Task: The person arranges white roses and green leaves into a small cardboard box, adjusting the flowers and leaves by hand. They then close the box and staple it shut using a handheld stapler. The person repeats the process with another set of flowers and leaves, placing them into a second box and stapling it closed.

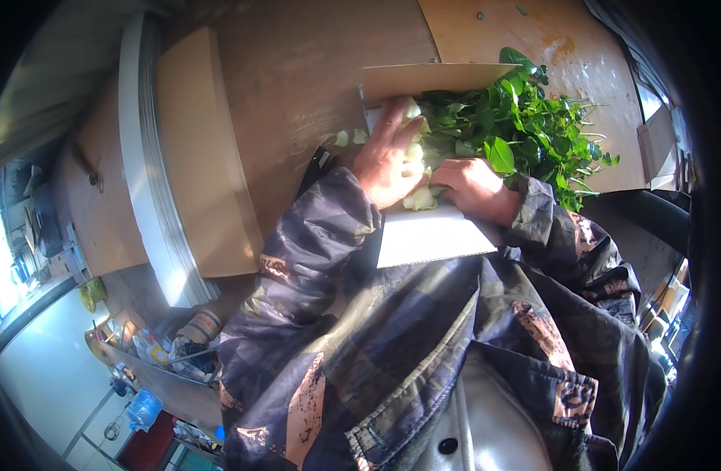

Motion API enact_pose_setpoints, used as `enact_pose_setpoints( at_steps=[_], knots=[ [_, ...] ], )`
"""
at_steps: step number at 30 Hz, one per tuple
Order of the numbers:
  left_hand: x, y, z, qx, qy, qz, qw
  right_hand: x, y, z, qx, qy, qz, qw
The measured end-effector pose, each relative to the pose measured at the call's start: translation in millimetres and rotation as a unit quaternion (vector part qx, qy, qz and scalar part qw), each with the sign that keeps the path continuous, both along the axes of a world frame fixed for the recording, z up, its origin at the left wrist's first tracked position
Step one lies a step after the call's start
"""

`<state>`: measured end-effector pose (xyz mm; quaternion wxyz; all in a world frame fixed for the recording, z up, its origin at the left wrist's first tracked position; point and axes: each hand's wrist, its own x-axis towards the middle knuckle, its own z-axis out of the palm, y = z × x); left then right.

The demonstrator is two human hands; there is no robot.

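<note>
A brown wooden table (321, 55) spans the view, its right edge running just past the stem ends. Over its near side leans the person's dark patterned jacket (407, 306), its pale patches bearing dark print — one near the front flap looks like lettering. Brown cardboard sheets (199, 157) lie stacked on the left, pale edges outward, with a strip of tabletop between them and the hands. The bunch of white flowers with green leaves (525, 118) lies on the right, blooms toward the left, on a white-faced cardboard piece (431, 235) whose brown far flap stands up. The left hand (385, 161) lays bent, spread fingers against the blooms; the right hand (478, 187) curls at the bunch's near side — its fingertips are partly hidden, so I cannot tell whether they grasp anything. Loose pale petals (342, 139) lie left of the blooms.
</note>
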<state>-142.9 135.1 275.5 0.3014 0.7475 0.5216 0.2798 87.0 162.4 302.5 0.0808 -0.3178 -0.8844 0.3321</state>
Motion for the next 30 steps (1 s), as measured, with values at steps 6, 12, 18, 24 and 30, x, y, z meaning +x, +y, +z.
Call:
enact_pose_setpoints(
  at_steps=[6, 12, 18, 24, 30],
  knots=[
    [-1.9, 4.7, -1.9, -0.016, -0.01, -0.008, 1.0, 4.3, 4.1, -4.8, -0.002, 0.022, 0.012, 1.0],
    [-0.6, 4.5, 0.3, -0.028, -0.009, -0.021, 0.999, 7.0, 3.9, 3.0, -0.013, -0.004, 0.017, 1.0],
    [-3.7, 6.3, 6.9, -0.067, -0.071, -0.032, 0.995, 32.2, 26.9, 70.0, -0.216, 0.038, 0.107, 0.97],
    [-2.7, 8.0, 9.7, -0.038, -0.067, -0.037, 0.996, 37.1, 34.4, 105.0, -0.242, 0.086, 0.177, 0.95],
    [1.2, 10.6, 2.3, 0.081, -0.042, -0.033, 0.995, 42.0, 52.6, 81.6, -0.23, 0.028, 0.057, 0.971]
  ],
)
